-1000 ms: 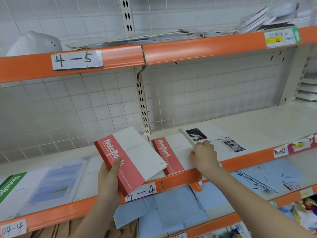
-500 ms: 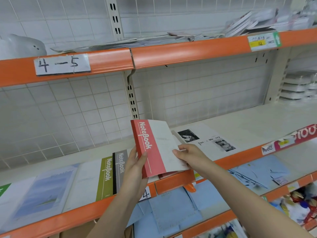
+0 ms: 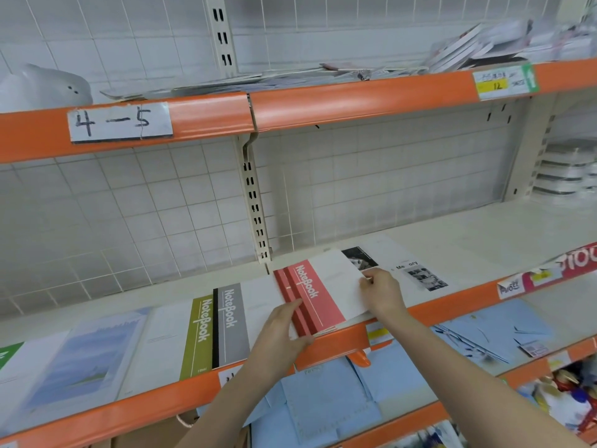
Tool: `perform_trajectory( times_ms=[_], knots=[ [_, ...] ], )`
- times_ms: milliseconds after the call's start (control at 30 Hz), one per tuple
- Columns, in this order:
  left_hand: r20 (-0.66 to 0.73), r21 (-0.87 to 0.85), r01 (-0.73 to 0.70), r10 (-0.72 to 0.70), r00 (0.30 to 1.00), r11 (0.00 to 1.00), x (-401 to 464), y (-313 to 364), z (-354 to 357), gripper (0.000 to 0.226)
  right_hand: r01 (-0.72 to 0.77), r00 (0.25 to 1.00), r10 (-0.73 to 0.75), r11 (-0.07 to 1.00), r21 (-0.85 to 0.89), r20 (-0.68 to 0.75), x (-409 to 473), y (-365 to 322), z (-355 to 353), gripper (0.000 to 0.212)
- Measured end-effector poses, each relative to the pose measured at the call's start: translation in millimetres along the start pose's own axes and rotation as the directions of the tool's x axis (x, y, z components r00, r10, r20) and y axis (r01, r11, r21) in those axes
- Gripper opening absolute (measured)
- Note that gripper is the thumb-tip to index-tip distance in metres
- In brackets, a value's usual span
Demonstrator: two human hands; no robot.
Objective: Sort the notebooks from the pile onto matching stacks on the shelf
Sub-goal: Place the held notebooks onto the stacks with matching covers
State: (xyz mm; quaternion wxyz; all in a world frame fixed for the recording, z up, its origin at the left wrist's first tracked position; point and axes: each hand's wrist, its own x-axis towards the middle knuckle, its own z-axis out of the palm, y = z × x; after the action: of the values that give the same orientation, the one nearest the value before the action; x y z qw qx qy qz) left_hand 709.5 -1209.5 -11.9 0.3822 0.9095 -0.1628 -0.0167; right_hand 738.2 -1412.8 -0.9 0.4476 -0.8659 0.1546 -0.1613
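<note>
On the shelf (image 3: pixel 484 240), both hands grip the red notebook (image 3: pixel 318 294).

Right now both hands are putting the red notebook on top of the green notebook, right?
Not quite. In the head view both hands, left and right, are setting the red notebook on another red notebook, not the green notebook, which lies further left on the shelf.
</note>
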Motion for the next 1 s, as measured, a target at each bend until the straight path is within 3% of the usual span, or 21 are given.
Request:
perform_trajectory(
  times_ms=[167,300,433,633,1000],
  knots=[
    [-0.006,0.063,0.014,-0.013,1.0,0.998,2.3,-3.0,6.1,0.069,0.042,0.996,-0.028,0.983,-0.178,0.08,4.5,13.4,12.2,0.024],
    [-0.053,0.04,0.029,-0.027,0.998,0.999,5.0,-6.2,10.9,0.068,0.101,0.987,-0.073,0.974,-0.202,0.143,3.3,16.0,13.7,0.026],
    [-0.074,0.015,0.042,-0.041,0.996,0.999,7.1,-7.1,14.8,0.069,0.124,0.987,-0.1,0.972,-0.199,0.124,-2.5,18.9,14.5,0.034],
    [-0.071,0.131,0.063,-0.054,0.996,0.989,14.6,-8.5,14.0,0.074,0.142,0.988,-0.125,0.969,-0.2,0.096,-6.5,21.9,16.1,0.036],
    [-0.04,0.063,0.058,-0.056,0.998,0.996,16.3,-9.0,7.3,0.069,0.162,0.985,-0.171,0.961,-0.223,-0.021,-13.1,25.7,24.7,0.035]
  ],
)
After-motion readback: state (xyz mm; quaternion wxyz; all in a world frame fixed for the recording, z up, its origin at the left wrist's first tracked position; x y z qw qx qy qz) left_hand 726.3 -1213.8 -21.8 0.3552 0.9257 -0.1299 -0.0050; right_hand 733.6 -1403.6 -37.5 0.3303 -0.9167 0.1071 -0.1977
